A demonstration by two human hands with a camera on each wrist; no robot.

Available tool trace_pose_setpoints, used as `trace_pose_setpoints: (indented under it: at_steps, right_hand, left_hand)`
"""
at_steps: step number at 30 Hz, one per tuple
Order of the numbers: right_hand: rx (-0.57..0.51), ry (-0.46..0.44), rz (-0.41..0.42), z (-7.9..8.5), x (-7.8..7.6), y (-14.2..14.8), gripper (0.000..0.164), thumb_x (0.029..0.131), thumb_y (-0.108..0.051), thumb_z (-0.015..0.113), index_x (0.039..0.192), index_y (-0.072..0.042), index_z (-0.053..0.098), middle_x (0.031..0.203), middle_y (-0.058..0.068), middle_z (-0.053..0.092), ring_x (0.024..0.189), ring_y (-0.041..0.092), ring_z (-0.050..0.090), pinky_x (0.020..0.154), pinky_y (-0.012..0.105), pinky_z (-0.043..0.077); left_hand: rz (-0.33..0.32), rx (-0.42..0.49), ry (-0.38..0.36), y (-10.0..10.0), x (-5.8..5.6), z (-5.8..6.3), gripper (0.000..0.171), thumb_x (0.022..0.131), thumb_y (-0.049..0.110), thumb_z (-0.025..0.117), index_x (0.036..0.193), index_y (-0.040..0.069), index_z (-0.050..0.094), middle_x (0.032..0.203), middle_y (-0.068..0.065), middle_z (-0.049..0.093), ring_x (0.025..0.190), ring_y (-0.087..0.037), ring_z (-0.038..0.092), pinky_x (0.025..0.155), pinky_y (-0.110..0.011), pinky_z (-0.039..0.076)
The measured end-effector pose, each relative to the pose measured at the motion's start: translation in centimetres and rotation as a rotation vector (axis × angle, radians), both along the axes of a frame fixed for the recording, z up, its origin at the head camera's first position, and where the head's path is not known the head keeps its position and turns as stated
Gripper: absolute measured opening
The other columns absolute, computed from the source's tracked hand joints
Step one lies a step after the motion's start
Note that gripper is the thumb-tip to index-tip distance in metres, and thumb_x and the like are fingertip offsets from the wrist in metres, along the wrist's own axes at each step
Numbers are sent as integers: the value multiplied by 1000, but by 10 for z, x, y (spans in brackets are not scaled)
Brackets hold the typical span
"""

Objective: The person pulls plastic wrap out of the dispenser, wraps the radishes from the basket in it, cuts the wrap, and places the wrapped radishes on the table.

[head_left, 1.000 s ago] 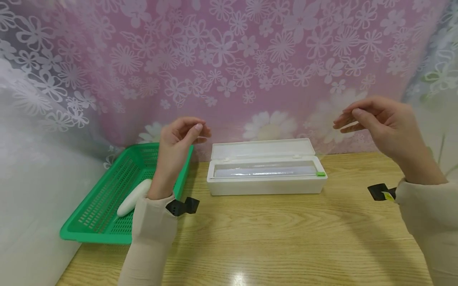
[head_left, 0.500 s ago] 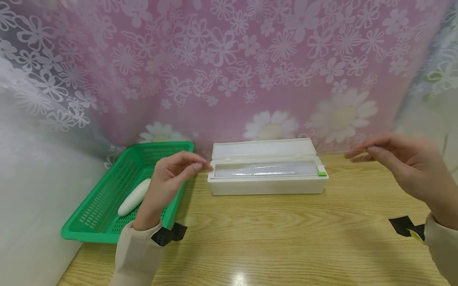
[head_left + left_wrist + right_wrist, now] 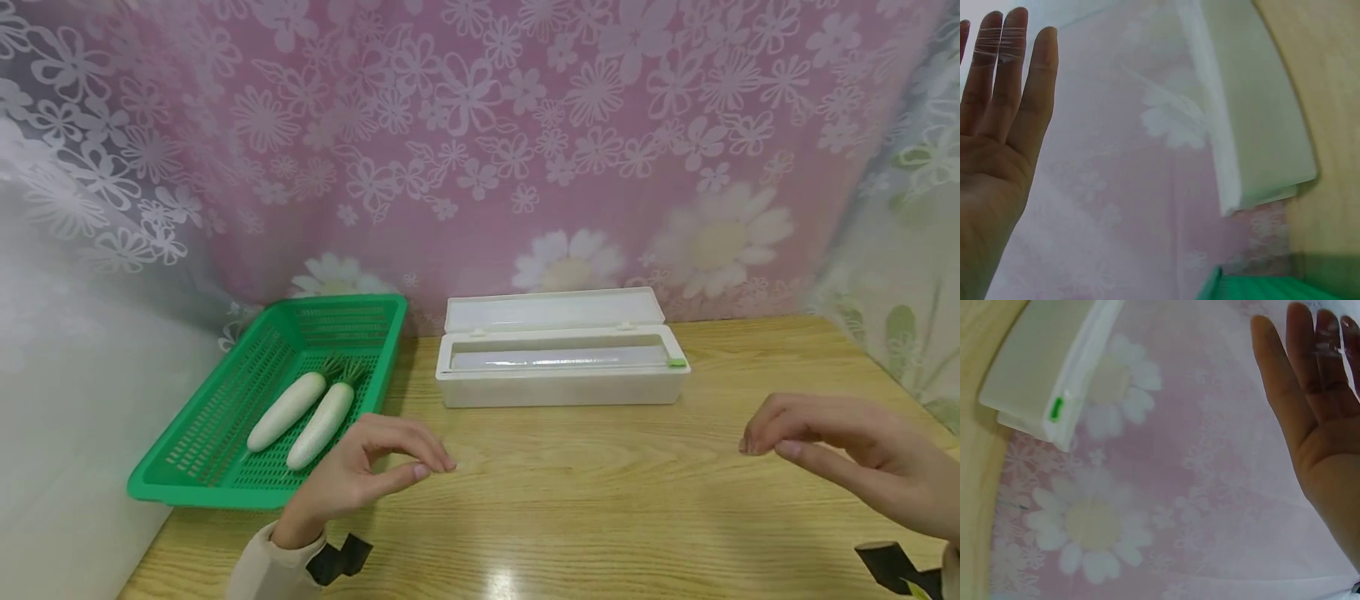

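Left hand lower left-centre, right hand lower right, well apart; clear film across fingers of both in wrist views, can't tell if pinched. White box mid-frame, lid up; two white radishes in green basket, left.

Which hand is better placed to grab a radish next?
Probably the left hand: it's nearer the basket and radishes; the right hand is farther off. Clear film lies across both.

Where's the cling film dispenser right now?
Head view: the white cling film dispenser sits near the centre, lid open, on the wooden table, right of the green basket and in front of the pink floral curtain.
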State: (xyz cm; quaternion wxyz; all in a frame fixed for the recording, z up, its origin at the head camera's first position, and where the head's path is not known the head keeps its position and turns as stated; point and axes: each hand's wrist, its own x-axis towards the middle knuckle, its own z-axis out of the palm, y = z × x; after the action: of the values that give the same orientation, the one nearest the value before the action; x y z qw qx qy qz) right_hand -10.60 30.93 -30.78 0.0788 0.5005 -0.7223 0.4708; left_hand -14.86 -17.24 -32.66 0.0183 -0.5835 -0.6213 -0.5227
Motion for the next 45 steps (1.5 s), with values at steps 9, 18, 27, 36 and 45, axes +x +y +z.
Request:
trace_pose_setpoints:
  at_steps: [9, 18, 27, 36, 45]
  right_hand:
    - [111, -181, 179, -39, 4, -3, 60, 83, 37, 40, 119, -6, 62, 107, 3, 64, 84, 15, 58, 61, 27, 45]
    - [219, -325, 217, -79, -1, -7, 42, 94, 24, 47, 109, -12, 63, 97, 4, 64, 84, 17, 62, 67, 30, 51]
    - [301, -261, 139, -100, 0, -14, 33, 95, 13, 57, 105, -17, 66, 99, -4, 66, 88, 3, 61, 69, 24, 52]
    - [363, -210, 83, -108, 2, -16, 29, 94, 10, 61, 99, -19, 65, 94, -7, 60, 85, -3, 52, 64, 20, 47]
    - [513, -234, -73, -108, 7, -14, 15, 100, -5, 62, 100, -17, 71, 100, -19, 60, 89, -5, 51, 64, 22, 47]
  left_hand:
    - [-30, -170, -126, 2, 16, -44, 22, 89, -16, 62, 98, 1, 71, 95, -19, 73, 93, -23, 71, 83, -39, 57]
    - [125, -402, -44, 6, 30, -69, 18, 86, -10, 68, 93, 5, 75, 100, -3, 74, 98, -9, 67, 86, -27, 54]
    - [288, -672, 159, 15, 37, -79, 13, 89, 4, 73, 89, 15, 79, 101, 16, 66, 100, 4, 59, 85, -11, 45]
    - [284, -740, 157, 20, 35, -79, 14, 90, 5, 73, 87, 17, 80, 103, 18, 65, 101, 3, 57, 86, -13, 46]
    - [259, -762, 87, 24, 29, -79, 15, 99, 18, 68, 87, 19, 77, 95, 20, 61, 92, 7, 50, 77, -11, 43]
